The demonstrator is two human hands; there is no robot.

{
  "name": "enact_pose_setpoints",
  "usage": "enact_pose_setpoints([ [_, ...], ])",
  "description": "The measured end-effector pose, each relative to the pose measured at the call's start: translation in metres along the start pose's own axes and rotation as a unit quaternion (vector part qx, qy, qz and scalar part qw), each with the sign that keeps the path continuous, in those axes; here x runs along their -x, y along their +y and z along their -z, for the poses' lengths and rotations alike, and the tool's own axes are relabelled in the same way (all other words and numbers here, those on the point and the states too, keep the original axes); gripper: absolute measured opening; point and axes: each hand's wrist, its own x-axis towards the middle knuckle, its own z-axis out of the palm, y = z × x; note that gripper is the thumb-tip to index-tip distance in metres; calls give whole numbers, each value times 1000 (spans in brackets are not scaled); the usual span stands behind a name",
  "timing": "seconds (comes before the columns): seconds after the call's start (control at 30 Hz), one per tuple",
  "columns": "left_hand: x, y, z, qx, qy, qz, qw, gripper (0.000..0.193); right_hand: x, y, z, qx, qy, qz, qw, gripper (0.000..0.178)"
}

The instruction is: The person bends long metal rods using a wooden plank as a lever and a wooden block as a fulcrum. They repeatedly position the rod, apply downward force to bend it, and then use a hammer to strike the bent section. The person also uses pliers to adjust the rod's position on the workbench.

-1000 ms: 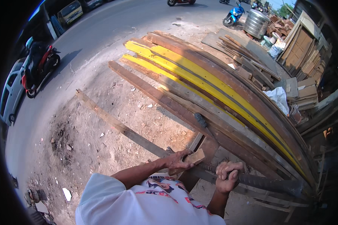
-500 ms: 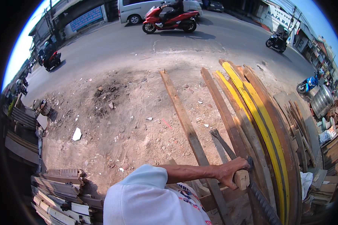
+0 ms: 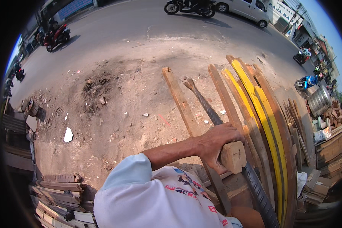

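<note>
From the lower edge my left arm, in a white and pale blue sleeve, reaches across to the right. My left hand is closed round the end of a wooden beam, whose cut face shows. A dark ribbed steel pry bar with a flattened, forked tip runs slantwise past the beam, partly hidden behind my left hand. Its lower part leaves the picture at the bottom. Low down, a bit of bare skin, seemingly my right arm, shows beside the bar; my right hand is out of sight.
Long planks and yellow-painted boards lie side by side beyond and right of my hand. Stacked timber stands lower left, more wood far right beside a metal drum. Motorcycles and a van are on the road.
The pry bar's forked tip has swung up and away, to the left. My left hand and the beam end have risen and shifted slightly left. Traffic has moved along.
</note>
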Motion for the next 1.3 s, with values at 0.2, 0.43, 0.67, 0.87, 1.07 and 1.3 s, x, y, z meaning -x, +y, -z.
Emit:
enact_pose_setpoints([
  [0.2,31,-45,69,32,-22,122,992,79,-4,114,-28,37,110,-1,993,31],
  [0.43,28,-90,144,97,-77,239,963,69,0,193,-31,154,171,-61,971,41],
  [0.67,23,-122,185,86,-117,297,944,73,15,242,-45,285,289,-50,913,42],
  [0.87,27,-115,180,81,-139,283,945,73,32,228,-53,348,314,-34,883,53],
  [1.07,30,-116,165,28,-147,284,947,73,72,192,-11,193,201,-84,957,53],
  [1.3,44,-115,150,46,-110,340,933,73,73,207,-35,360,382,-22,851,50],
])
